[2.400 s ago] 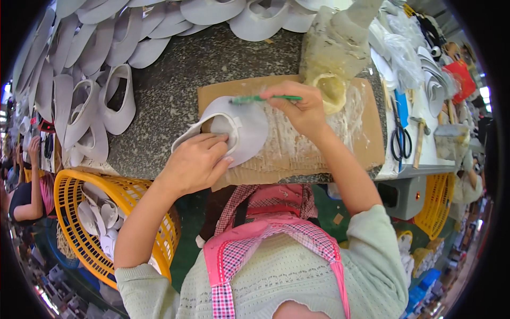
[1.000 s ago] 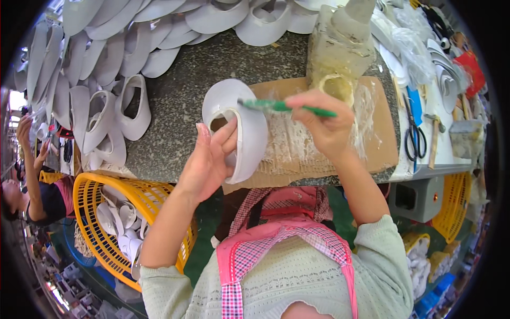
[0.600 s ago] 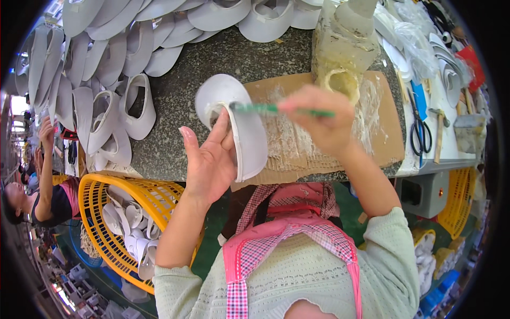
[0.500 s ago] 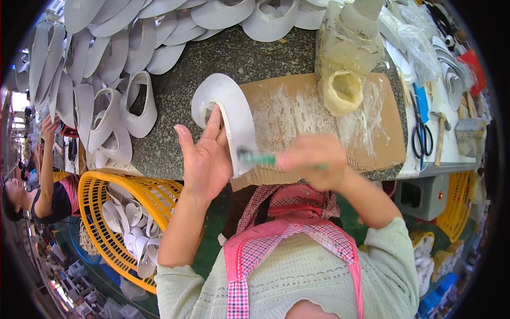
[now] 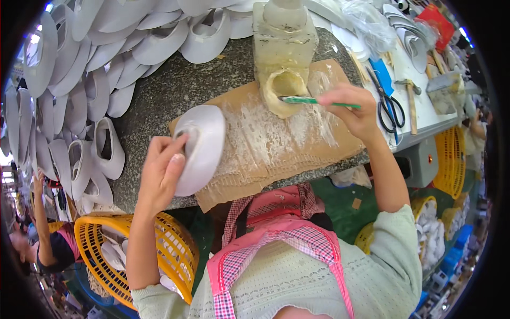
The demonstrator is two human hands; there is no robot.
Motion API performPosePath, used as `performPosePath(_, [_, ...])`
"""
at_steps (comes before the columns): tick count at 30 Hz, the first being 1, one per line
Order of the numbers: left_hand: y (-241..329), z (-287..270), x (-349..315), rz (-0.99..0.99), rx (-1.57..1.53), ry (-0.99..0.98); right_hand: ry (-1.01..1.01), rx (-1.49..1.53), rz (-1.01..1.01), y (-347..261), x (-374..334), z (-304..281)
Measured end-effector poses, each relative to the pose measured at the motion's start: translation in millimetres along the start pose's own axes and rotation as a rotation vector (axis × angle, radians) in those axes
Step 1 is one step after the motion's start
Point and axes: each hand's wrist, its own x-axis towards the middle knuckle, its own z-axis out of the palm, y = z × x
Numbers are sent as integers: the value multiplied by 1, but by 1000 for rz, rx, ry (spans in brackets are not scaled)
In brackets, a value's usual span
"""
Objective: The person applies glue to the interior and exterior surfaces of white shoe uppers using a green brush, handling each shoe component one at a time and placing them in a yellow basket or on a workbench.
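My left hand (image 5: 162,173) is closed on a white shoe upper (image 5: 211,143), fingers reaching into its opening and thumb at its edge. The upper rests over the left end of a cardboard sheet (image 5: 249,133) smeared with dried whitish glue. Between the fingers of my right hand (image 5: 351,109) is a brush (image 5: 311,100) with a thin green handle. Its tip reaches into the round, crusted mouth of a cloudy glue bottle (image 5: 284,56); the bristles are mostly hidden there. The bottle stands on the far part of the cardboard.
Many white uppers (image 5: 159,45) are piled along the back and left of the speckled table (image 5: 141,119). Scissors (image 5: 387,106) and a hammer (image 5: 410,103) lie at the right. A yellow basket (image 5: 178,255) holding white pieces stands below at left; another person (image 5: 50,244) is beyond it.
The brush has gone from the upper's lower edge to the bottle's mouth, away and to the right. My left hand has turned the upper and curled its fingers. The view has shifted.
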Motion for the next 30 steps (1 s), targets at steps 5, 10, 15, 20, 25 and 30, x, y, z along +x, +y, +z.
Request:
performPosePath(5, [2, -16, 1, 56, -306, -100, 348, 245, 440, 6, -28, -14])
performPosePath(10, [-10, -9, -21, 399, 343, -307, 277, 223, 503, -10, -37, 15])
performPosePath(15, [17, -5, -30, 441, 389, -62, 260, 316, 311, -15, -14, 33])
performPosePath(20, [11, 19, -29, -179, -235, 59, 329, 411, 312, -31, -26, 30])
performPosePath(25, [6, 38, -21, -214, -875, 38, 229, 646, 70, -64, 1, 95])
performPosePath(30, [19, 31, -12, -300, -1208, 32, -173, 379, -305, -66, 2, 113])
